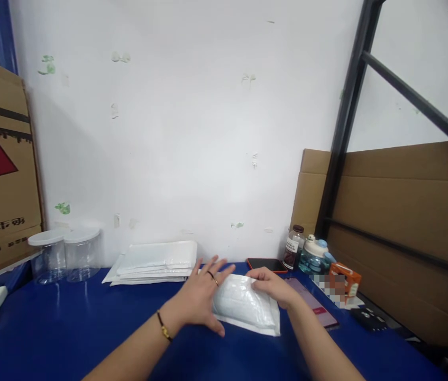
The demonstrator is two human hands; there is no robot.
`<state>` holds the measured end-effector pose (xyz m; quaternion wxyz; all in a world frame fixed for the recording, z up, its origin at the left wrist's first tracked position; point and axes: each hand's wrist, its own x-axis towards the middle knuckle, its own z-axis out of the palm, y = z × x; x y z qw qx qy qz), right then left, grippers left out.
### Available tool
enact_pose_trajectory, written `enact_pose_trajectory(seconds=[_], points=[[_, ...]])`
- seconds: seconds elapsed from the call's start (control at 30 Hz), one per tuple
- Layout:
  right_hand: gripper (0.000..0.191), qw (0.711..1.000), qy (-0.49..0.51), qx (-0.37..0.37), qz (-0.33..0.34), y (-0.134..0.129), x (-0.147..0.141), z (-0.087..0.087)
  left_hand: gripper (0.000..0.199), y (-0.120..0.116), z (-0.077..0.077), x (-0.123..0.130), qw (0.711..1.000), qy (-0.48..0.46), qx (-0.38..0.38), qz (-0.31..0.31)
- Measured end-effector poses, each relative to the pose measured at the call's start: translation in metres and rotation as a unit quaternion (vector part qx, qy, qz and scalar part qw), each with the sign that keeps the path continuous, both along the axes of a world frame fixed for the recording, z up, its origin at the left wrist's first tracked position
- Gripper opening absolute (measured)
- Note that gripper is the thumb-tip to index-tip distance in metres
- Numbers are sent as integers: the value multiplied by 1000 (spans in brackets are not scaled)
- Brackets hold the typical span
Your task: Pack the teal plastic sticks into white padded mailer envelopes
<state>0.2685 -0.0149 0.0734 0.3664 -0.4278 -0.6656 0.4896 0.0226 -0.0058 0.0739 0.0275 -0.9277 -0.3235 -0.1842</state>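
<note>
A puffy white padded mailer [243,304] is on the blue table, its far edge raised a little toward me. My left hand [203,293] lies over the mailer's left end with fingers spread and thumb apart, a ring on one finger. At the top right edge, my right hand [269,286] pinches the mailer, thumb in front and the other fingers partly hidden behind it. A stack of flat white padded mailers [156,259] lies against the wall to the left of my hands.
Two clear lidded jars [83,259] stand at the left, near a large cardboard box [1,174]. On the right are a phone [314,307], a dark phone [266,265], a brown-capped bottle [293,248], a blue-lidded bottle [314,256] and an orange box [345,280].
</note>
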Motion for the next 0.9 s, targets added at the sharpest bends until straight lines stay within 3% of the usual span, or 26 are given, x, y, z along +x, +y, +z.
enact_pose_trajectory(seconds=[0.13, 0.23, 0.37, 0.47, 0.57, 0.7, 0.9], points=[[25, 997, 69, -21, 18, -4, 1, -13, 104, -13, -32, 25, 996, 13, -31, 79], [37, 985, 165, -46, -30, 6, 8, -33, 98, -12, -30, 17, 990, 23, -44, 131], [27, 933, 316, -112, -129, 27, -5, -64, 90, -12, 8, 9, 983, 73, -2, 168], [20, 898, 364, -203, -139, 36, -23, -77, 79, -16, 47, 23, 975, 157, 64, 146], [25, 877, 390, -260, -108, 36, -32, -78, 60, -18, 77, 46, 964, 219, 96, 121], [44, 881, 380, -267, -88, 29, -34, -72, 37, -11, 94, 73, 965, 219, 80, 123], [51, 882, 368, -280, -89, 31, -30, -72, 51, 4, 106, 81, 964, 212, 71, 144]])
